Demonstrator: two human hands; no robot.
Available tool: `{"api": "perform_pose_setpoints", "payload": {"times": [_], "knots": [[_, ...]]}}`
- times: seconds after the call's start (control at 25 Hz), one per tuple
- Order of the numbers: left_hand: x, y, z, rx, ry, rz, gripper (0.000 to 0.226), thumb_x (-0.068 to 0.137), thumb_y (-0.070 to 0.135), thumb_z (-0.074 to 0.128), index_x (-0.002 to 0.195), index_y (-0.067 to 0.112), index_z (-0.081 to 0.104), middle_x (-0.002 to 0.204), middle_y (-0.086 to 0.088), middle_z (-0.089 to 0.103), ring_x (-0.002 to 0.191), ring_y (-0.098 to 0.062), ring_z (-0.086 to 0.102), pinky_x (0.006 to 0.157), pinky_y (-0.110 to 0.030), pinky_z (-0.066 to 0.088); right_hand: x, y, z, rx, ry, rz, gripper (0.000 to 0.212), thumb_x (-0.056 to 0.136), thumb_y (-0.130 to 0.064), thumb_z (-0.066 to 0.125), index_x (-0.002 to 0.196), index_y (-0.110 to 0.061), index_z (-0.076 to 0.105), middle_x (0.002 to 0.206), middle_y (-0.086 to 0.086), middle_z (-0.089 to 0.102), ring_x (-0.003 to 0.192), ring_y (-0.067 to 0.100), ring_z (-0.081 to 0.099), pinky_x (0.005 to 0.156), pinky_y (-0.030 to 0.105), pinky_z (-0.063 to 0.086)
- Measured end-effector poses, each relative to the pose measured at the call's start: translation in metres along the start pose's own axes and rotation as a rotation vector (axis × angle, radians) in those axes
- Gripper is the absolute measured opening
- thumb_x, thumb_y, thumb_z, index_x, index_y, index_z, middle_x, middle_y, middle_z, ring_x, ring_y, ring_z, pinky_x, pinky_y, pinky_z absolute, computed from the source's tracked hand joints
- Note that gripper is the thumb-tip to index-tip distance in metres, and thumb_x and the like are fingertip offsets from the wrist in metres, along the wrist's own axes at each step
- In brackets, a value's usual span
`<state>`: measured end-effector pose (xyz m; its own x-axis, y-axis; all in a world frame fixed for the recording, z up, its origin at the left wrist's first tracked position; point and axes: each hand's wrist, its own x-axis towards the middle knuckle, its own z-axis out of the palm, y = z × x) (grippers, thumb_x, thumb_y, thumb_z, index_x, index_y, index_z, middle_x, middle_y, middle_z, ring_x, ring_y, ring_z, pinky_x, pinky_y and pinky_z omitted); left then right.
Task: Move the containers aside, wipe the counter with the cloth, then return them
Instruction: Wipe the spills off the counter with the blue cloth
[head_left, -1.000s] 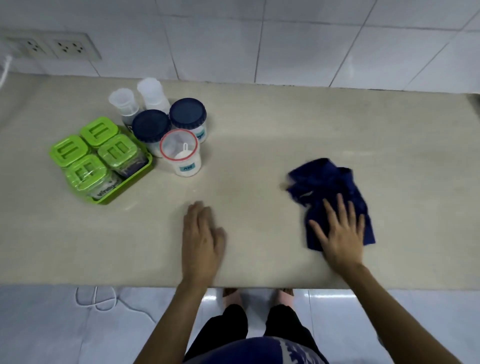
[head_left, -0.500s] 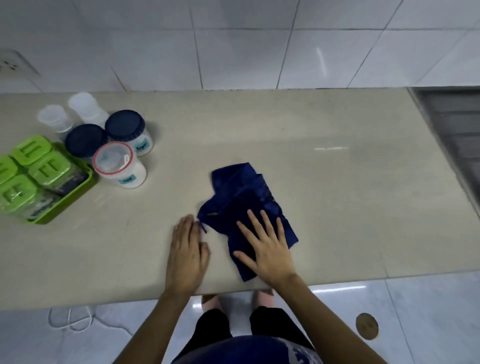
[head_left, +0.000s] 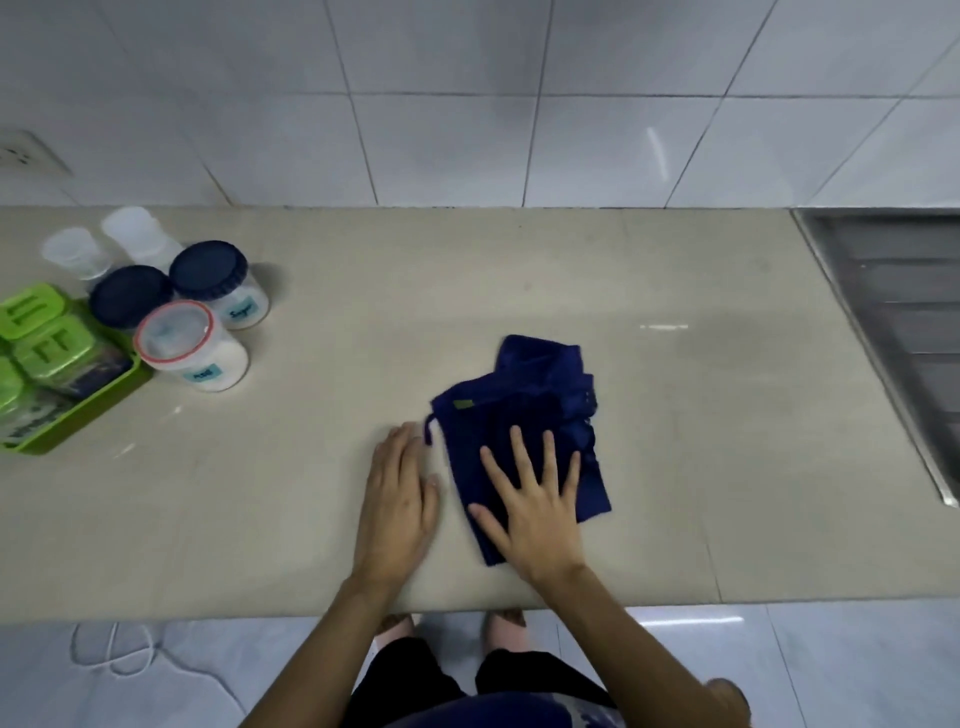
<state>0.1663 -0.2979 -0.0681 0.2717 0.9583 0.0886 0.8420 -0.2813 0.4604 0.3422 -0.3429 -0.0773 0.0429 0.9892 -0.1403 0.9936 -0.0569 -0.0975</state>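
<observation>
A crumpled dark blue cloth (head_left: 535, 400) lies on the beige counter (head_left: 519, 270) near its front edge. My right hand (head_left: 535, 504) presses flat on the cloth with fingers spread. My left hand (head_left: 400, 499) rests flat on the bare counter just left of the cloth, touching its corner loop. The containers stand grouped at the far left: a red-rimmed jar (head_left: 189, 345), two dark blue-lidded jars (head_left: 215, 280) (head_left: 130, 296), two small clear bottles (head_left: 75, 252) (head_left: 137, 234), and a green tray (head_left: 78, 410) of green-lidded boxes (head_left: 52, 345).
A steel sink drainer (head_left: 893, 322) borders the counter on the right. White wall tiles rise behind, with a socket (head_left: 21, 153) at the left. A white cable (head_left: 114, 649) lies on the floor below the counter edge. My feet show under the edge.
The cloth under my right hand has slid left across the counter toward my left hand over the last second. The view shifted right, then settled; the containers stayed put.
</observation>
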Motion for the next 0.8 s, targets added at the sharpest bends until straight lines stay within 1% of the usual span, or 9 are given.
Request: {"api": "perform_pose_setpoints", "payload": {"times": [0.08,0.16,0.32,0.4,0.48,0.56,0.64,0.72,0.8], "knots": [[-0.01,-0.006,-0.001,0.065,-0.001,-0.002,0.052,0.094,0.026,0.034,0.138,0.001,0.042,0.149,-0.013,0.039,0.141,-0.022,0.029,0.121,-0.035,0.01,-0.006,0.019,-0.002,0.014,0.026,-0.054,0.066,0.09,-0.07,0.022,0.148,-0.039,0.02,0.161,0.001,0.012,0.147,0.034,0.005,0.113,0.063,0.007],[-0.018,-0.012,-0.002,0.116,-0.023,0.015,0.051,0.092,0.026,0.034,0.134,0.0,0.047,0.146,-0.016,0.042,0.138,-0.026,0.032,0.121,-0.035,0.01,-0.013,0.059,-0.005,0.017,0.06,-0.019,0.067,0.089,-0.07,0.02,0.148,-0.038,0.022,0.161,-0.002,0.013,0.148,0.028,0.009,0.115,0.059,0.009],[-0.011,0.01,0.006,0.102,-0.078,0.088,0.051,0.092,0.028,0.036,0.133,0.001,0.049,0.146,-0.015,0.043,0.138,-0.025,0.031,0.118,-0.038,0.015,-0.036,0.159,-0.011,0.047,0.078,0.291,0.072,0.086,-0.072,0.013,0.149,-0.037,0.021,0.161,0.0,0.014,0.148,0.028,0.008,0.116,0.06,0.008],[-0.005,0.031,0.014,0.065,-0.084,0.13,0.049,0.092,0.026,0.04,0.135,0.002,0.047,0.147,-0.013,0.042,0.139,-0.024,0.029,0.119,-0.036,0.014,-0.038,0.162,-0.01,0.05,0.084,0.383,0.073,0.086,-0.072,0.011,0.149,-0.037,0.019,0.161,0.003,0.013,0.147,0.035,0.004,0.114,0.064,0.006],[-0.002,0.051,0.021,0.066,-0.088,0.161,0.049,0.092,0.025,0.044,0.135,0.002,0.046,0.146,-0.013,0.043,0.138,-0.024,0.03,0.12,-0.034,0.012,-0.033,0.131,-0.009,0.045,0.079,0.343,0.071,0.087,-0.07,0.019,0.149,-0.036,0.02,0.161,0.006,0.014,0.145,0.042,0.004,0.112,0.068,0.006],[0.0,0.065,0.029,0.105,-0.1,0.186,0.049,0.092,0.023,0.046,0.135,0.002,0.045,0.145,-0.014,0.044,0.136,-0.025,0.034,0.12,-0.033,0.01,-0.032,0.093,-0.004,0.061,0.072,0.187,0.068,0.089,-0.068,0.025,0.149,-0.035,0.022,0.16,0.007,0.015,0.145,0.043,0.006,0.112,0.068,0.007],[0.002,0.07,0.037,0.173,-0.125,0.224,0.049,0.092,0.024,0.042,0.136,0.001,0.045,0.145,-0.016,0.044,0.136,-0.028,0.038,0.12,-0.033,0.009,-0.04,0.072,0.0,0.055,0.059,0.04,0.066,0.09,-0.068,0.026,0.149,-0.037,0.021,0.161,0.003,0.014,0.146,0.039,0.006,0.112,0.065,0.007],[0.004,0.07,0.042,0.219,-0.158,0.267,0.05,0.092,0.026,0.037,0.135,0.002,0.046,0.145,-0.016,0.044,0.137,-0.028,0.037,0.12,-0.035,0.01,-0.047,0.091,-0.002,0.049,0.071,0.003,0.066,0.09,-0.069,0.026,0.149,-0.039,0.019,0.161,-0.002,0.01,0.148,0.031,0.003,0.114,0.06,0.007],[0.005,0.066,0.043,0.209,-0.174,0.27,0.05,0.092,0.029,0.036,0.133,0.002,0.048,0.145,-0.016,0.044,0.137,-0.028,0.036,0.12,-0.036,0.011,-0.06,0.132,-0.001,0.041,0.102,0.1,0.066,0.091,-0.069,0.025,0.149,-0.038,0.02,0.161,-0.005,0.008,0.148,0.026,0.007,0.116,0.056,0.007]]}}
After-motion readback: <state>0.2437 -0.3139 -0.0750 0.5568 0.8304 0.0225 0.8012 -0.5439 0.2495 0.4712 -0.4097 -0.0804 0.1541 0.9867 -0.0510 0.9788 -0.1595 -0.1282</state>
